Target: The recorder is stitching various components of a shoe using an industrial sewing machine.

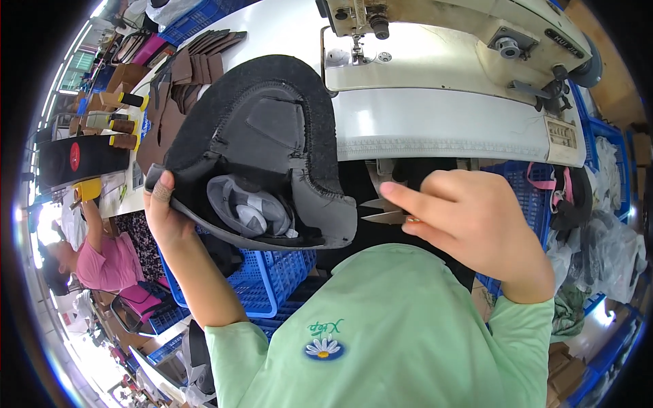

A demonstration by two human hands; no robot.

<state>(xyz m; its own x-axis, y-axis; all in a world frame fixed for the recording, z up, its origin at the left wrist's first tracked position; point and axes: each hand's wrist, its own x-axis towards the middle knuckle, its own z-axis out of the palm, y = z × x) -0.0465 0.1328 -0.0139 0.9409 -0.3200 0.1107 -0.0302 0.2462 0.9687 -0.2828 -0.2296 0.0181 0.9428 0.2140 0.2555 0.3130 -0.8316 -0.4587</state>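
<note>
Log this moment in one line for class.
left hand: holds black padded piece; right hand: holds open scissors; sewing machine: ahead

A sewing machine (435, 61), thread spools (122, 141) and blue crates (273, 292) show a sewing workshop.

On the sewing machine (469, 24) in front of you, dark lettering (563, 42) stands at the right end. On your side of this machine, a ruler strip (449, 148) shows its fine scale. Further toward you, your green shirt (408, 326) bears green lettering. Far left of the machine, a black casing (102, 160) has a red oval label (75, 156).
</note>
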